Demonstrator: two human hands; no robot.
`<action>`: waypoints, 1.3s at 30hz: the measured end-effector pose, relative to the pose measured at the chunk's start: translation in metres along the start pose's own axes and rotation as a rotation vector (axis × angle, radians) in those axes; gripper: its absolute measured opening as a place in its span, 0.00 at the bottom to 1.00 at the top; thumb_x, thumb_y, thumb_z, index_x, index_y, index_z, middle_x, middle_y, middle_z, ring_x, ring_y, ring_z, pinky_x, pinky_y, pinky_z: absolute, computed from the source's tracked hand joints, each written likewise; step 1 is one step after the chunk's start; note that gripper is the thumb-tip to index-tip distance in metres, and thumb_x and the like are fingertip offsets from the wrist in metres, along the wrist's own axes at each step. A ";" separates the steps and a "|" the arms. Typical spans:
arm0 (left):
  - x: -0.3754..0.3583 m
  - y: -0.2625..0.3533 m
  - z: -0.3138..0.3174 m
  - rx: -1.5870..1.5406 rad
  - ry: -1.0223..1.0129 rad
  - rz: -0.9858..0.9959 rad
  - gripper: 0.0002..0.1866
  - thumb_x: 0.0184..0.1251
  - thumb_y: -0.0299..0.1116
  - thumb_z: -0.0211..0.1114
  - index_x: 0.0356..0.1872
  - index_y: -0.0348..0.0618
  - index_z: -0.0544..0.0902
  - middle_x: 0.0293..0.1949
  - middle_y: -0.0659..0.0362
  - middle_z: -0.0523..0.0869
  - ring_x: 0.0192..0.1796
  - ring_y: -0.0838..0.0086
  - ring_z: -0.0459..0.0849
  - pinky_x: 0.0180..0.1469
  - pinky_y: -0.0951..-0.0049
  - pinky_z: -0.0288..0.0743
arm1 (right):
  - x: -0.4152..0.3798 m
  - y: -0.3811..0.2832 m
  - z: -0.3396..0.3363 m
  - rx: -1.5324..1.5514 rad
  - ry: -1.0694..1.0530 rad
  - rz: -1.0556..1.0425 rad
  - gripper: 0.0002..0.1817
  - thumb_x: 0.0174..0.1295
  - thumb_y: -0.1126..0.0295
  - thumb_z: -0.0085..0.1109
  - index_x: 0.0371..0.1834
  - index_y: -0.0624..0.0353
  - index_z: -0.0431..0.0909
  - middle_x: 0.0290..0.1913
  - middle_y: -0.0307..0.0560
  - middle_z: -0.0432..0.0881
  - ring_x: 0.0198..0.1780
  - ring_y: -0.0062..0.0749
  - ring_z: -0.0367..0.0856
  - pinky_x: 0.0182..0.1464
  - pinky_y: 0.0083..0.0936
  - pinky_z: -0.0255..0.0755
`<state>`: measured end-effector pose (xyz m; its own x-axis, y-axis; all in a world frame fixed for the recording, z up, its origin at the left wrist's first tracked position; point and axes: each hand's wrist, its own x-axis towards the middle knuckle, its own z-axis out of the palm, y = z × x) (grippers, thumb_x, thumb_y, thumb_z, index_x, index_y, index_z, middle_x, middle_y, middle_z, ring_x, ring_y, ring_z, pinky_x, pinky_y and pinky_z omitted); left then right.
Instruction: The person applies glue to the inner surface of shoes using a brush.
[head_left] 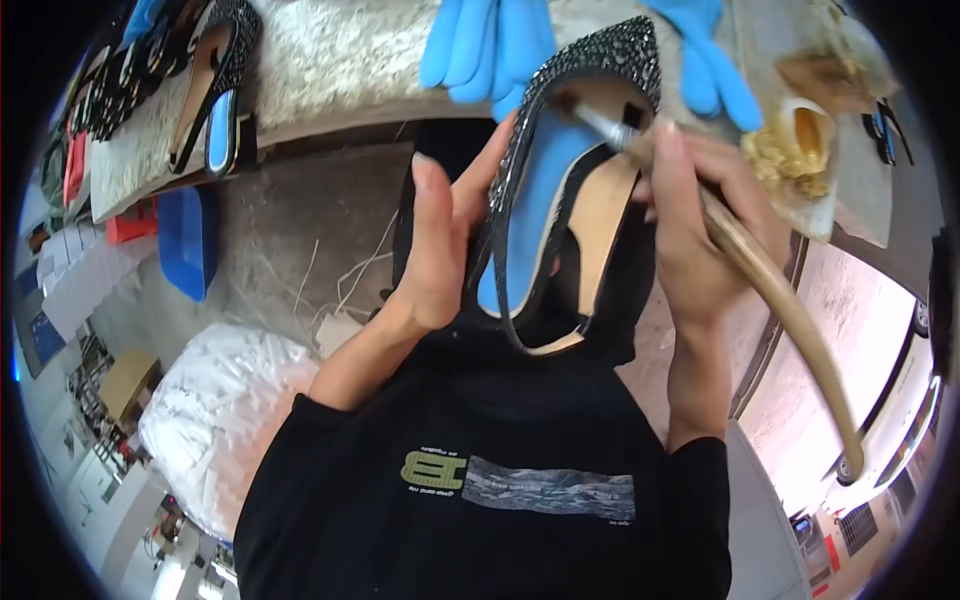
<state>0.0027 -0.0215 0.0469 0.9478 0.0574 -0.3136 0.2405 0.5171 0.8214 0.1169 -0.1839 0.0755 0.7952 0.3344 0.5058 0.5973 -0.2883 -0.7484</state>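
Note:
A slingback shoe (pixel 630 55) with a pointed, black glittery upper is held up in front of me, its opening and blue insole (pixel 545 185) facing me. My left hand (pixel 440 245) supports it from the left side, with the thumb raised and the other fingers partly hidden behind the upper. A long, curved-handled brush (pixel 790 310) is gripped in my right hand (pixel 710 220). Its bristles reach inside the toe of the shoe, close to the lining.
Blue gloves (pixel 490 45) lie on the workbench (pixel 340 60) behind the shoe. To the right stands a glue-crusted container (pixel 808 135) with amber liquid. More glittery shoes (pixel 235 60) sit at the upper left. A blue bin (pixel 187 240) and a stuffed white bag (pixel 220 420) are lower left.

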 end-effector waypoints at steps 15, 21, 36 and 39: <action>0.017 -0.007 -0.017 -0.057 -0.030 0.007 0.51 0.72 0.71 0.12 0.81 0.38 0.47 0.79 0.48 0.58 0.79 0.57 0.57 0.79 0.57 0.47 | -0.018 -0.042 -0.013 0.390 -0.409 0.184 0.03 0.58 0.80 0.59 0.29 0.67 0.82 0.30 0.59 0.85 0.16 0.26 0.71 0.21 0.14 0.67; 0.016 -0.006 -0.016 0.005 -0.011 -0.008 0.53 0.69 0.74 0.12 0.81 0.40 0.49 0.77 0.48 0.61 0.77 0.58 0.62 0.77 0.59 0.50 | 0.017 -0.028 -0.029 0.336 -0.621 -0.021 0.05 0.52 0.81 0.64 0.32 0.70 0.86 0.36 0.60 0.87 0.31 0.37 0.83 0.36 0.18 0.75; -0.002 -0.009 -0.010 0.337 -0.055 0.328 0.40 0.80 0.54 0.40 0.80 0.32 0.48 0.75 0.43 0.66 0.74 0.55 0.68 0.74 0.60 0.62 | -0.036 -0.056 -0.029 -0.018 0.167 0.404 0.02 0.61 0.75 0.63 0.36 0.60 0.83 0.24 0.40 0.81 0.24 0.20 0.75 0.28 0.18 0.70; -0.020 0.010 -0.016 0.296 0.146 0.466 0.55 0.67 0.75 0.43 0.80 0.36 0.49 0.69 0.44 0.72 0.60 0.60 0.80 0.64 0.62 0.72 | -0.025 -0.049 -0.080 -0.143 0.446 0.088 0.06 0.70 0.73 0.54 0.34 0.60 0.78 0.25 0.41 0.76 0.17 0.21 0.70 0.18 0.13 0.57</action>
<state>-0.0170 -0.0038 0.0537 0.9343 0.3499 0.0682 -0.1273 0.1489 0.9806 0.0762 -0.2503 0.1337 0.7919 -0.1052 0.6015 0.5093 -0.4296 -0.7457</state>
